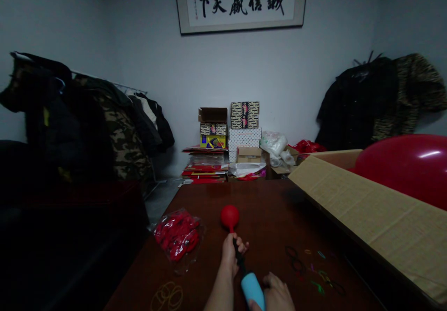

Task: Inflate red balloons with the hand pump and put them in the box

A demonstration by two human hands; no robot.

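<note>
A small, partly inflated red balloon (229, 216) sits on the tip of a hand balloon pump (252, 290) with a black nozzle and a light blue body. My left hand (231, 253) is closed around the balloon's neck and the nozzle. Lower right, my right hand (278, 294) grips the blue body near the bottom edge of the view; part of that hand and the pump's rear end are cut off. Left of my hands lies a clear plastic bag (179, 234) of red balloons on the brown table (265, 246).
Rubber bands (167, 297) lie at the table's front left, and several coloured bands and ties (316, 273) at the right. A large cardboard box (370, 208) holding a big red balloon (408, 166) borders the right side. Stacked boxes (244, 129) stand behind the table.
</note>
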